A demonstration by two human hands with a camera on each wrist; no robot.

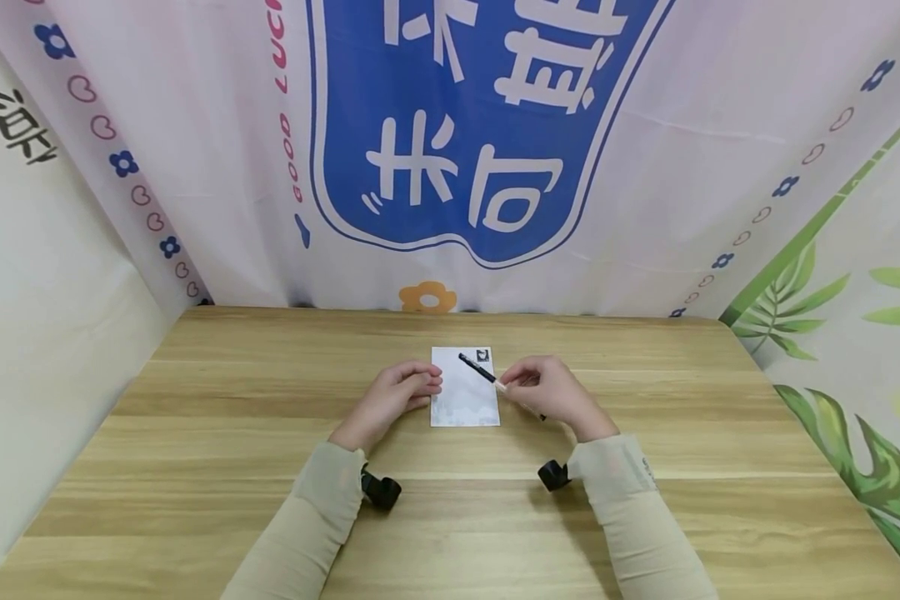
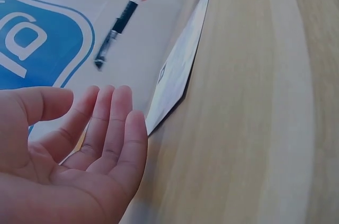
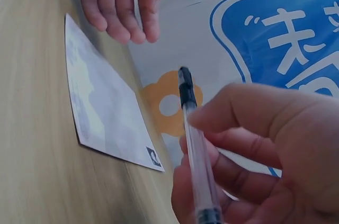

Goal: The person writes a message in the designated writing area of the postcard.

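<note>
A small white card [image 1: 459, 402] with a dark stamp-like picture at its top right corner lies on the wooden table. My right hand [image 1: 551, 388] pinches a pen [image 1: 477, 368] between thumb and fingers. That pen has a clear barrel and black end parts, and its black end points up and left above the card. In the right wrist view the pen [image 3: 197, 150] slants across the curled fingers. At the card's left edge my left hand [image 1: 399, 393] holds nothing, its fingers loosely bent and side by side. The left wrist view shows that palm [image 2: 90, 166] turned upward.
Behind the table [image 1: 270, 450] hangs a pale cloth [image 1: 225, 167] with a large blue printed panel and an orange flower. A leaf-patterned cloth [image 1: 862, 333] hangs at the right. Black wrist-camera mounts [image 1: 381, 492] sit under both sleeves.
</note>
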